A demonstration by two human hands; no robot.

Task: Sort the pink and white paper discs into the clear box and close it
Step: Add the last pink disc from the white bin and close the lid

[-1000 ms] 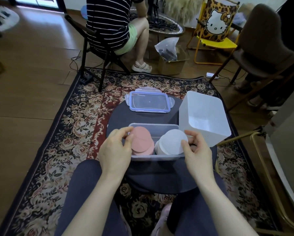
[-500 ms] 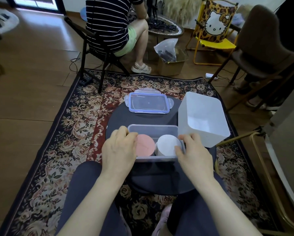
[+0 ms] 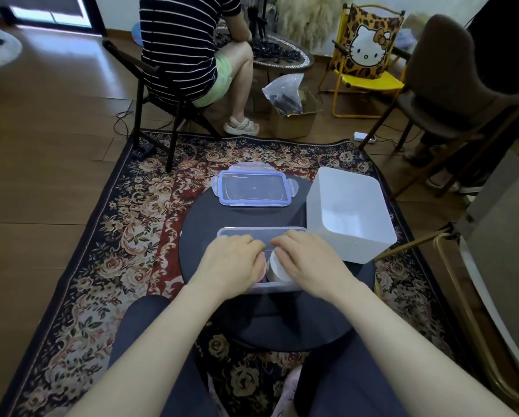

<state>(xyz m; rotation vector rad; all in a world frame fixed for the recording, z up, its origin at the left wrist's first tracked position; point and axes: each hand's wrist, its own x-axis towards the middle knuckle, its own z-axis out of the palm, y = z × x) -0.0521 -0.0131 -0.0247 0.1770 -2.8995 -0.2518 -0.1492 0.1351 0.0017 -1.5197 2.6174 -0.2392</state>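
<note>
The clear box stands on the near half of the round dark table. My left hand lies palm down over the pink discs in the box's left part; only a thin pink edge shows. My right hand covers the white discs in the right part, whose stack edge shows between my hands. Both hands rest inside the box with fingers curled over the stacks. The box's lid, clear with a blue rim, lies flat at the table's far side.
A white open bin stands tilted at the table's right, close to the box. A floral rug lies beneath. A seated person on a chair, a cardboard box and other chairs are beyond.
Both hands have lowered the tilted pink and white stacks down into the box and moved inward, so they now cover the discs almost fully.
</note>
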